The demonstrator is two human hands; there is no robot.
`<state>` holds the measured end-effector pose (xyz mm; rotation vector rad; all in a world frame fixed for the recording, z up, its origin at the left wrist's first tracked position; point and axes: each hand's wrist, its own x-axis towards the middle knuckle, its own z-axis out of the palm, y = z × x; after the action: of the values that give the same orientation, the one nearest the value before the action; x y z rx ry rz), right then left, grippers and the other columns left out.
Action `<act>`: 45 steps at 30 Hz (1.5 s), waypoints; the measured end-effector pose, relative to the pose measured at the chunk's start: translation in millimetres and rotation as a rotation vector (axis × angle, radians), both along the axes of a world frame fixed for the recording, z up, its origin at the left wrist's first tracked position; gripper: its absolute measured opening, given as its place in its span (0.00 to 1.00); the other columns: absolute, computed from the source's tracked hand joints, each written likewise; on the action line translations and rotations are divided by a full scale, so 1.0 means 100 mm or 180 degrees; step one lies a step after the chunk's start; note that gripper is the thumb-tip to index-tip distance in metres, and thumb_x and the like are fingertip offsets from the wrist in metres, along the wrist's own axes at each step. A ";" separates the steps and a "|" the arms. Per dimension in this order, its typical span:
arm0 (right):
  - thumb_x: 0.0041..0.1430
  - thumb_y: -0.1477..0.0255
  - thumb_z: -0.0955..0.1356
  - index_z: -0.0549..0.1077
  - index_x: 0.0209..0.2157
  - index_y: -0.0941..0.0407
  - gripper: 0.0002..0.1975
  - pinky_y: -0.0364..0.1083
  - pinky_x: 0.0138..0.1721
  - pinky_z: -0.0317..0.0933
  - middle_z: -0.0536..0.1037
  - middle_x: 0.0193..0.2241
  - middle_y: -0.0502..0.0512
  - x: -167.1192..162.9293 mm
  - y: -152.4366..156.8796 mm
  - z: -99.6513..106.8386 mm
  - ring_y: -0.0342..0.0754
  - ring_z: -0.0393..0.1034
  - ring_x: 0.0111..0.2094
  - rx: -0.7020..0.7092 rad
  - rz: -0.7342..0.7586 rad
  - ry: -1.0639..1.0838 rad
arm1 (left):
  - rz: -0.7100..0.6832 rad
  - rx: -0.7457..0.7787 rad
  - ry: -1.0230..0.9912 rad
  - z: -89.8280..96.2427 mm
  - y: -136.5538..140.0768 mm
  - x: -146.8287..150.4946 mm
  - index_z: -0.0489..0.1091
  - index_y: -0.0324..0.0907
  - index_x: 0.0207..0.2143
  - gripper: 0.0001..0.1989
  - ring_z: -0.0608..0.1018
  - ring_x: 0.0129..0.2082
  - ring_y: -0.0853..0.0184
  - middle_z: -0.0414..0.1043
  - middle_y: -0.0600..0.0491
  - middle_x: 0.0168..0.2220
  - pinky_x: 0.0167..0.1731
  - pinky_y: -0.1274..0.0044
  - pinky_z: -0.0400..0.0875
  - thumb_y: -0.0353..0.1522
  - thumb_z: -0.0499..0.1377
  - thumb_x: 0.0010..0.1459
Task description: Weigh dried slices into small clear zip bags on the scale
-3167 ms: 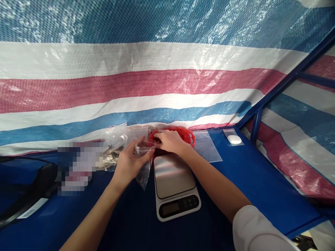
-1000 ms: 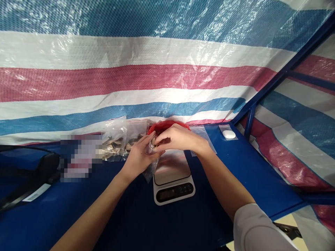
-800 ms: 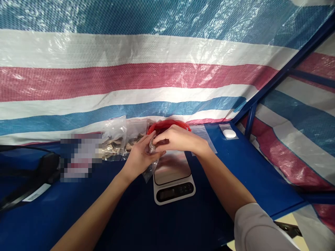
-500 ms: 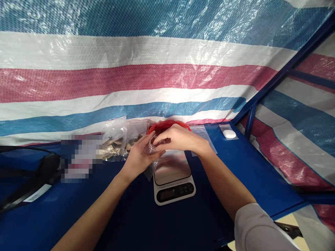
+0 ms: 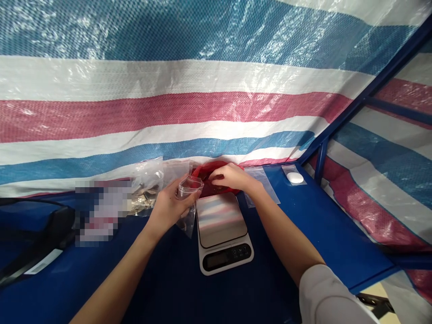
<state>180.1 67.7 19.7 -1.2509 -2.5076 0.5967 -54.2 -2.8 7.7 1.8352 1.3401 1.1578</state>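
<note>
My left hand [image 5: 172, 202] is closed around a clear zip bag [image 5: 186, 216], whose mouth gapes upward. Inside the red plastic bag [image 5: 205, 170] are the curled fingertips of my right hand [image 5: 231, 177]. What they pinch, if anything, is hidden. Small dark bits show dimly in the red bag. Between my forearms lies a white kitchen scale [image 5: 222, 220] with a shiny plate; its display looks dark. The red bag sits just behind the scale.
Clear bags of brownish dried pieces [image 5: 145, 198] stand left of my left hand. Flat zip bags [image 5: 261, 184] lie to the right, near a white rounded object [image 5: 294, 177]. A black strap-like item [image 5: 43, 238] is at left. Striped sheeting [image 5: 202, 108] hangs behind the blue table [image 5: 324, 225].
My right hand has left the clear bag's mouth and moved right into the red bag. My left hand has shifted slightly left with the clear bag.
</note>
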 end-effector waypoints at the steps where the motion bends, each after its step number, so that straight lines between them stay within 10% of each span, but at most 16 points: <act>1: 0.63 0.75 0.68 0.83 0.46 0.48 0.15 0.44 0.41 0.62 0.85 0.41 0.50 -0.04 0.02 -0.02 0.47 0.76 0.40 0.0044 0.0019 -0.0138 | 0.0050 -0.0104 0.0007 0.00 0.01 -0.02 0.75 0.42 0.55 0.32 0.83 0.44 0.51 0.82 0.46 0.43 0.43 0.63 0.80 0.51 0.67 0.54; 8: 0.66 0.72 0.65 0.79 0.53 0.49 0.17 0.48 0.47 0.62 0.81 0.53 0.52 -0.30 0.16 -0.17 0.54 0.75 0.51 0.0492 0.0129 -0.0697 | 0.0221 -0.0316 0.0009 0.01 0.06 -0.12 0.73 0.38 0.57 0.40 0.82 0.48 0.50 0.81 0.44 0.47 0.52 0.61 0.76 0.56 0.67 0.51; 25: 0.71 0.69 0.64 0.81 0.49 0.51 0.15 0.48 0.42 0.61 0.84 0.47 0.56 -0.36 0.21 -0.27 0.54 0.77 0.44 0.0496 0.0071 -0.0827 | 0.0114 -0.0173 0.0017 -0.03 0.07 -0.14 0.74 0.42 0.56 0.34 0.83 0.45 0.52 0.82 0.47 0.45 0.50 0.61 0.78 0.52 0.68 0.53; 32: 0.67 0.72 0.66 0.83 0.45 0.52 0.13 0.45 0.43 0.61 0.85 0.43 0.53 -0.24 0.10 -0.15 0.48 0.76 0.40 0.0356 0.0071 -0.0134 | 0.0020 -0.0210 0.0059 0.00 0.01 -0.08 0.74 0.42 0.57 0.31 0.84 0.36 0.56 0.81 0.46 0.46 0.35 0.67 0.81 0.49 0.66 0.56; 45: 0.64 0.70 0.70 0.83 0.41 0.54 0.09 0.43 0.42 0.67 0.84 0.39 0.50 -0.09 -0.38 0.30 0.45 0.77 0.36 -0.0097 0.0565 0.1437 | -0.0398 0.0498 0.0389 -0.07 -0.07 0.11 0.71 0.42 0.61 0.30 0.79 0.54 0.51 0.76 0.43 0.56 0.57 0.59 0.74 0.42 0.67 0.57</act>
<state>171.4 29.9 49.9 -0.7939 -2.2410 0.8536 -42.8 -9.6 0.4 2.1004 1.2096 1.1279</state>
